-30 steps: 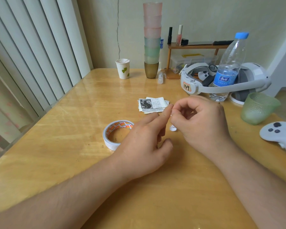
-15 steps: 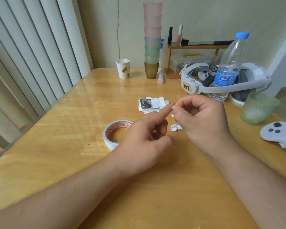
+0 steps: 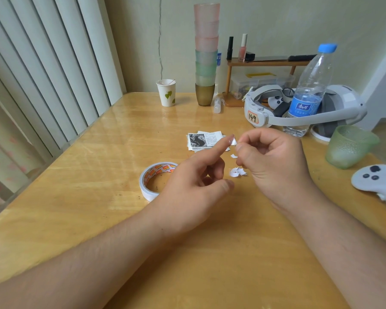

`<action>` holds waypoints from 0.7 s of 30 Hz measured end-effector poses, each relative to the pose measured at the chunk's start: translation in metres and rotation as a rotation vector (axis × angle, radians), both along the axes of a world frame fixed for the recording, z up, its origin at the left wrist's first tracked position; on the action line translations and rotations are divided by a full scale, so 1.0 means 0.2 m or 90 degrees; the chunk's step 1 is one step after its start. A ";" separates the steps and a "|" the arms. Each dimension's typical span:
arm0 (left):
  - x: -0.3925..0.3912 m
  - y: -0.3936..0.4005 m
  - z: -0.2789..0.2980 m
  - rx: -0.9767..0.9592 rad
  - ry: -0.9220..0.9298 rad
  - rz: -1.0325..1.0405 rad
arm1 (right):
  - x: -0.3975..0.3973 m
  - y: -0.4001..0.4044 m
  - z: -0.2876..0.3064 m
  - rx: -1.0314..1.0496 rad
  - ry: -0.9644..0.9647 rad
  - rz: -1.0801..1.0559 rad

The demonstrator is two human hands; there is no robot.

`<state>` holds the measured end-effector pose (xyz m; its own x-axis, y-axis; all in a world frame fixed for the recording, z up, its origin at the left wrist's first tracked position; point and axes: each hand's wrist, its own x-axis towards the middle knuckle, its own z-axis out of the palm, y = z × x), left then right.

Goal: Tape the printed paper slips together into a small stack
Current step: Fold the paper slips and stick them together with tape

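Left hand: the left hand [image 3: 187,188] hovers above the table [image 3: 98,175] with its index finger stretched out, a small white piece of tape [image 3: 232,142] stuck to the fingertip; the other fingers curl loosely and hold nothing.
Right hand: the right hand [image 3: 274,161] pinches at that same white piece with thumb and forefinger, the rest of the fingers curled in.
Paper slips: the printed paper slips [image 3: 204,140] lie in a loose, fanned pile on the table just beyond both hands, touched by neither.
Tape roll: the tape roll [image 3: 157,180] lies flat beside the left hand.
Scraps: small white scraps [image 3: 237,172] lie on the table under the fingers.
Risk, tape: I reckon the piece may fold onto itself or tear as it is peeled, adding to the scraps.
Risk, slips: the pile is not squared, so taping it now could fix it crooked.
Risk, reach: the water bottle [image 3: 308,90] stands near and could be knocked over.
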<state>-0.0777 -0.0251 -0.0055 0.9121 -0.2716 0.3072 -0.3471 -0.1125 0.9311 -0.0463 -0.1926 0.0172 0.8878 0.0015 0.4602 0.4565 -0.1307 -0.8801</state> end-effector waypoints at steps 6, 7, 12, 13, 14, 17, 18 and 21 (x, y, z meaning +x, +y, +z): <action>0.00 0.00 -0.01 0.130 -0.110 0.034 | -0.01 -0.01 0.02 0.037 0.051 0.025; 0.00 0.00 -0.01 0.137 -0.116 0.034 | -0.01 -0.01 0.02 0.031 0.047 0.023; 0.00 0.00 -0.01 0.133 -0.118 0.030 | -0.01 -0.01 0.02 0.020 0.023 0.026; 0.00 0.00 -0.01 0.128 -0.115 0.028 | -0.01 0.00 0.02 0.019 0.020 0.028; 0.00 0.00 -0.01 0.126 -0.114 0.027 | -0.01 0.00 0.02 0.018 0.019 0.028; 0.01 0.00 -0.01 0.113 -0.101 0.024 | -0.01 0.00 0.02 0.007 0.014 0.018; 0.01 0.00 -0.01 0.103 -0.088 0.022 | -0.01 0.00 0.02 0.005 0.014 0.016; 0.01 0.00 -0.01 0.099 -0.083 0.023 | -0.01 0.00 0.02 0.012 0.020 0.011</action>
